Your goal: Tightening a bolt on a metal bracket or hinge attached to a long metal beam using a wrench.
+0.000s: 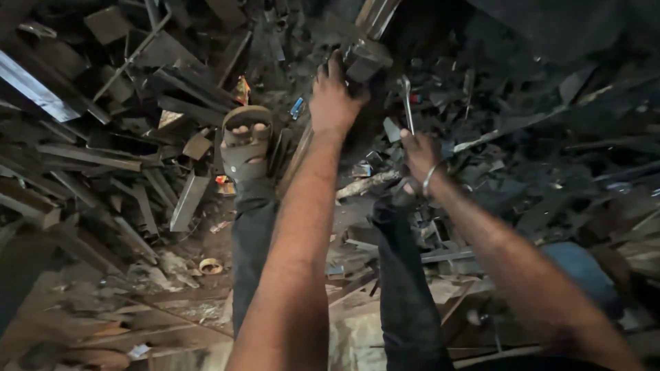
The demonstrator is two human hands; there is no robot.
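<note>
Both hands work out ahead of the person, apart from each other, over a floor heaped with scrap metal. Left hand (pixel 333 99) reaches farthest forward and is closed around a dark metal block (pixel 364 60), fingers wrapped over its near edge; the block sits at the foot of a pale bar (pixel 375 17) that runs up and away out of the top of the view. Right hand (pixel 418 152) is held lower and nearer the body, gripped on the lower end of a wrench (pixel 407 103), with a bangle (pixel 430 177) on that wrist.

The wrench stands nearly upright in the view, its long axis pointing forward, its head just to the right of the block and close beside it but not touching as far as can be seen. So the block lies ahead and slightly left of the wrench tip, and the left hand is the one already on it.

Below the arms, two legs in dark trousers stretch forward; the left foot wears a sandal (pixel 246 144). Flat strips and angle pieces (pixel 187 199) lie scattered on the left, and a small ring (pixel 210 265) rests on the dusty floor (pixel 172 309).
</note>
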